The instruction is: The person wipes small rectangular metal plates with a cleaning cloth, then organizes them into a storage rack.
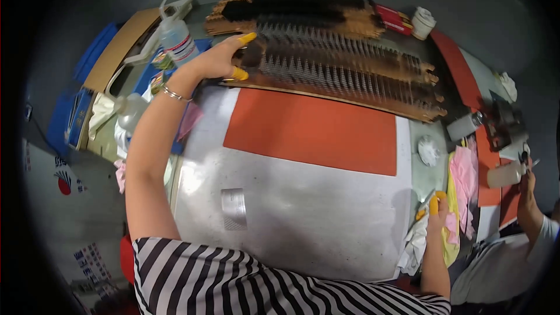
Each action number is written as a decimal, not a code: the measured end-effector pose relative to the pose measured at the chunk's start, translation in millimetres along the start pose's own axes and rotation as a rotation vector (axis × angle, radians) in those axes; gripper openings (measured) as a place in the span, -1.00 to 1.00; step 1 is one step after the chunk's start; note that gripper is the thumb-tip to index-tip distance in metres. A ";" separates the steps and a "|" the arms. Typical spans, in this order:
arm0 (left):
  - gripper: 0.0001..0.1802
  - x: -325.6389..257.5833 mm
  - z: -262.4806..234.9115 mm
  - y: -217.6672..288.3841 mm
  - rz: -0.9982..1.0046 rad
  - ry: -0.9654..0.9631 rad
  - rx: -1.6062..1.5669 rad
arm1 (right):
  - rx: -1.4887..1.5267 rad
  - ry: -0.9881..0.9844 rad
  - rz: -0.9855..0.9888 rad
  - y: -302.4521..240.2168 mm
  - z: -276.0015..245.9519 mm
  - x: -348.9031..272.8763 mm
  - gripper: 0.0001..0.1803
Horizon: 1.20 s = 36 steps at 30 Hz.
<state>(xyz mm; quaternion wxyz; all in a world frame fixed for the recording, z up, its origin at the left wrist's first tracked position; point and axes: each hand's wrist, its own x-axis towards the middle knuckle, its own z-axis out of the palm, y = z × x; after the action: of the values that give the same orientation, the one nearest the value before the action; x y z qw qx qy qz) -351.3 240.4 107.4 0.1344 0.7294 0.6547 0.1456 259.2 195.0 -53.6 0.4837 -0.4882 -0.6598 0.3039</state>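
Observation:
My left hand [224, 57], with yellow finger covers on the thumb and forefinger, reaches to the left end of a brown slotted rack [350, 90]. Its fingers are spread across that end. Rows of thin upright metallic pieces fill the rack and another one behind it; both look blurred. My right hand [436, 213], also in yellow finger covers, is low at the right, closed around a thin pointed tool [431, 193], mostly hidden. A crumpled white cloth [415, 245] hangs beside it. A small silver plate [234, 209] with a dotted lower part lies on the pale work surface [315, 216].
An orange-red mat [315, 131] lies before the racks. Left stand a clear squeeze bottle [177, 39] and blue bins [96, 52]. At the right are pink cloths [463, 181], a silver bottle [465, 126] and a crumpled clear ball [429, 150]. Another person's hand [528, 189] is at far right.

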 end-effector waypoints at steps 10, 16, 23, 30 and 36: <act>0.02 -19.5 -2.1 11.4 -0.025 0.066 -0.044 | 0.246 -0.054 0.244 -15.6 1.5 -0.9 -0.86; -0.24 -131.3 22.1 32.2 0.094 0.329 -0.084 | 0.275 -0.055 0.257 -16.8 6.4 1.0 -0.83; -0.53 -194.3 90.5 29.2 -0.073 0.508 -0.315 | 0.229 -0.034 0.309 -28.5 15.5 12.5 -0.89; -0.58 -146.9 88.8 30.0 0.021 0.661 -0.299 | -0.292 0.069 -0.199 1.4 -1.4 27.4 -0.83; -0.61 -74.8 97.6 25.4 -0.210 0.615 -0.525 | -0.017 0.021 0.180 -22.7 8.6 19.3 -0.79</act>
<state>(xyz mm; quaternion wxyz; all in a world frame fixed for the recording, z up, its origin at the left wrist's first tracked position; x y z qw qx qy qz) -297.7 162.8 24.6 0.1282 0.5221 0.6757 0.5044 242.2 206.0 -30.2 0.4573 -0.5529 -0.6106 0.3352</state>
